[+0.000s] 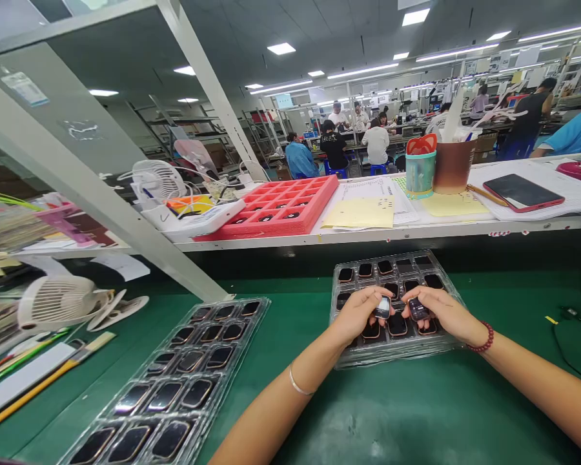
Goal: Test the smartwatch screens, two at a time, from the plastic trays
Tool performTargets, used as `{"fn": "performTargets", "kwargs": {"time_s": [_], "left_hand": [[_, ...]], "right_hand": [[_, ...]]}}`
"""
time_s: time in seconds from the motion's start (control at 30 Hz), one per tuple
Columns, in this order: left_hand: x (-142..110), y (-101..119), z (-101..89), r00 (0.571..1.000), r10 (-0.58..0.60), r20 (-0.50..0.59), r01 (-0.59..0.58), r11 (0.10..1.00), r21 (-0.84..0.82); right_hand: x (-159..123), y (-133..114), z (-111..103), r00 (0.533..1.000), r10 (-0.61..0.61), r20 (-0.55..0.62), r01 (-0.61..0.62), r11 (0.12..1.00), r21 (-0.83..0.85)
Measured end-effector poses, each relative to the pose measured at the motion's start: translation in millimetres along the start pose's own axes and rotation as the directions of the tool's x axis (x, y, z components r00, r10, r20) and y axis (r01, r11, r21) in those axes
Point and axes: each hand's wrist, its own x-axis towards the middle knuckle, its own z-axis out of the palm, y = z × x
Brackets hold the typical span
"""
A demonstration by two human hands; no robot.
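My left hand (pixel 359 312) pinches a small dark watch-like part (pixel 382 307) between thumb and fingers, just above a clear plastic tray (pixel 388 356) on the green mat. My right hand (pixel 443 311) grips a second small dark part (pixel 417 309) right beside it. Both hands hover over the tray's near rows, where several similar dark rectangular parts sit in pockets. A thin bangle circles my left wrist and a red bead bracelet my right.
A longer clear tray (pixel 223 387) full of dark parts lies at the left. Two small white fans (pixel 58 302) and pencils lie further left. The raised shelf (pixel 368 234) carries a red foam tray (pixel 281 206), papers, cups and a phone (pixel 523 192). People work at distant benches.
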Motion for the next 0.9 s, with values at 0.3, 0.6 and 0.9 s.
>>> {"fn": "performTargets", "kwargs": {"time_s": [0.3, 0.6, 0.9], "left_hand": [[-0.9, -0.5, 1.0, 1.0, 0.013, 0.014, -0.013, 1.0, 0.006], [-1.6, 2.0, 3.0, 1.0, 0.014, 0.008, -0.014, 1.0, -0.004], [-2.8, 1.8, 3.4, 0.999, 0.028, 0.024, -0.028, 1.0, 0.003]], "right_hand": [[-0.4, -0.3, 0.4, 1.0, -0.018, -0.01, 0.017, 0.998, -0.066], [1.1, 2.5, -0.3, 1.0, -0.028, -0.005, 0.028, 0.999, -0.035], [-0.8, -0.5, 0.2, 0.999, -0.038, -0.002, 0.037, 0.997, -0.066]]}}
